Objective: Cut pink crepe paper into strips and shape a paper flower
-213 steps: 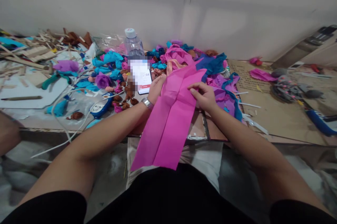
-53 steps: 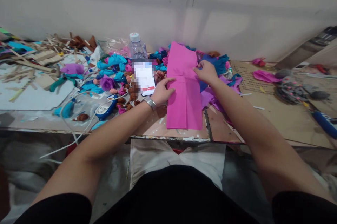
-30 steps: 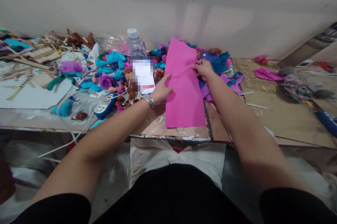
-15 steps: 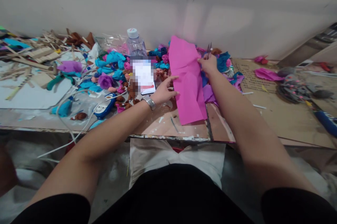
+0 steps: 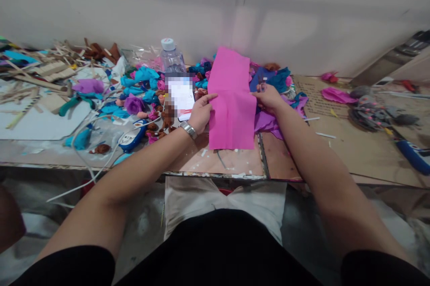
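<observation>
At the far left, a blurred shape below the table point(image 5: 30, 158) is cut off by the border and hard to make out. Above it, a pile of wooden sticks point(image 5: 43, 71) lies too jumbled to count, beside one striped stick point(image 5: 24, 111) on white paper point(image 5: 57, 124). Next come one pair of green handles point(image 5: 69, 106), their far part lost in the clutter, and one blue-and-white device point(image 5: 132, 137) partly crossed by a pale cord. Crumpled paper flowers point(image 5: 134, 103), overlapping beyond counting, spread toward one bottle point(image 5: 173, 59) and one phone point(image 5: 183, 95), its screen largely pixelated.

The left hand point(image 5: 200, 113), one watch point(image 5: 188, 128) on its wrist, is narrowed on the left edge of one pink sheet point(image 5: 231, 106); the thumb's tip is hard to see. The sheet stands out centrally, its lower end over the table and its upper end over the flowers; whether it has several layers, I cannot tell. The right hand point(image 5: 268, 97) pinches the opposite edge, fingers bent, with one small metal tool point(image 5: 262, 82) among them, mostly hidden. Farther right, two white strips point(image 5: 325, 135) lie near the forearm, and one blue handle point(image 5: 413, 156) runs past the border.
</observation>
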Demonstrator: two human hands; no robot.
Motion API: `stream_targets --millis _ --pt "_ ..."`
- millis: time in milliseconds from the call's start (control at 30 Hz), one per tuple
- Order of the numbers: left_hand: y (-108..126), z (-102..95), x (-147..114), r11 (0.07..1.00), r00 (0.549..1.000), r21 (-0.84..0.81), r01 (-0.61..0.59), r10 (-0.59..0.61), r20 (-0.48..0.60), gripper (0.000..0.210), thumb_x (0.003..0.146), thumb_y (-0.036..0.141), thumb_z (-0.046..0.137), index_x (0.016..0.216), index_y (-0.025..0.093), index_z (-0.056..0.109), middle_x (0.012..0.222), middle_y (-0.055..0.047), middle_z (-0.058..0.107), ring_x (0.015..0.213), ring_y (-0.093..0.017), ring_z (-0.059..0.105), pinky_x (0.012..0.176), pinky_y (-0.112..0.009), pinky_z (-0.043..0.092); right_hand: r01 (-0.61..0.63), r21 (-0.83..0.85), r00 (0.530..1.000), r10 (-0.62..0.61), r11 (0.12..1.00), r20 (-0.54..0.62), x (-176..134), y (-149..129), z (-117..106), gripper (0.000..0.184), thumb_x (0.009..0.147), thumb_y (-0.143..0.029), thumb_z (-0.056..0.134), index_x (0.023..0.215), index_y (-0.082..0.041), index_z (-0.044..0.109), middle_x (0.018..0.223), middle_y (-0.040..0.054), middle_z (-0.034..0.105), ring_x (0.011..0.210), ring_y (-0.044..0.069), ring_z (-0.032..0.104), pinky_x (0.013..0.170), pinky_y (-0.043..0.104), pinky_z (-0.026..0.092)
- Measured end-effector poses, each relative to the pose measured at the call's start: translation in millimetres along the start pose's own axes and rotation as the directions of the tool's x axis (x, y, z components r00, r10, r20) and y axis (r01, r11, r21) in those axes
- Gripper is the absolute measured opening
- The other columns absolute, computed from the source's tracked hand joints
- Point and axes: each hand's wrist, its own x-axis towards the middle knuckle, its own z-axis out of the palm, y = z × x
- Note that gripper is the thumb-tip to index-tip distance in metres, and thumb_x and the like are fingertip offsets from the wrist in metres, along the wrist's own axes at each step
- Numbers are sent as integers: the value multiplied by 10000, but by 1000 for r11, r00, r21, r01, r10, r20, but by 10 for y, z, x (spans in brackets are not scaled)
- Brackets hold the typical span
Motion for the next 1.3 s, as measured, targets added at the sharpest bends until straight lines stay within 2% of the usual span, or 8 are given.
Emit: stream_targets --millis 200,367,600,767,867,967,1200,1300 --pt "-44 -25 7 990 986 -10 -139 140 89 669 796 208 651 1458 245 570 1366 -93 669 1035 -217 689 887 -370 610 29 9 990 -28 1000 -139 -160 -134 -14 411 830 -422 805 831 -263 426 730 -41 601 403 61 284 346 243 261" --pt "-52 -6 21 977 970 9 -214 211 117 741 748 148 689 1472 226 551 1563 -120 541 1387 -267 568 1133 -420 521 -23 142 1000 23 990 -1 -533 -275 49 568 887 -821 566 864 -257 510 623 -63 460 386 65 203 367 244 228" --pt "109 40 -90 969 989 -247 -2 39 146 513 791 239 729 1302 201 703 1286 -93 720 1007 -197 708 883 -349 613 -166 417 958 45 894 285 -1083 -302 234 615 895 -850 537 886 -236 545 577 -83 345 420 70 235 395 203 280" --pt "184 73 -168 949 970 -315 -11 86 227 866 635 234 898 1450 267 606 1490 -99 596 1135 -243 671 831 -298 597 -145 478 961 8 866 276 -1218 -236 316 522 907 -740 665 934 -240 518 608 -95 328 458 67 263 408 164 218" --pt "169 61 -156 957 964 -290 -1 78 253 740 635 235 883 1345 237 676 1462 -109 627 1095 -231 671 812 -291 573 -176 513 947 2 840 321 -1281 -210 287 486 922 -701 679 959 -250 502 614 -102 302 461 74 214 424 175 202" --pt "157 45 -129 967 981 -253 21 29 194 508 688 263 816 1182 169 742 1234 -107 724 931 -184 670 762 -279 543 -241 509 917 23 827 397 -1317 -188 242 503 953 -739 590 984 -244 512 606 -99 308 458 80 189 432 188 199" --pt "221 51 -134 949 981 -294 -114 155 119 805 606 210 861 1365 260 598 1477 -83 591 1152 -227 648 877 -307 586 -357 474 859 84 805 505 -1335 -125 260 397 1008 -605 601 1038 -212 554 633 -78 412 469 78 301 450 182 278" --pt "220 45 -135 962 982 -247 -115 147 119 602 636 191 831 1219 209 681 1334 -96 691 1050 -201 668 812 -283 583 -334 464 866 72 820 495 -1339 -87 276 404 992 -613 619 1059 -224 533 632 -70 473 468 90 375 431 180 291"
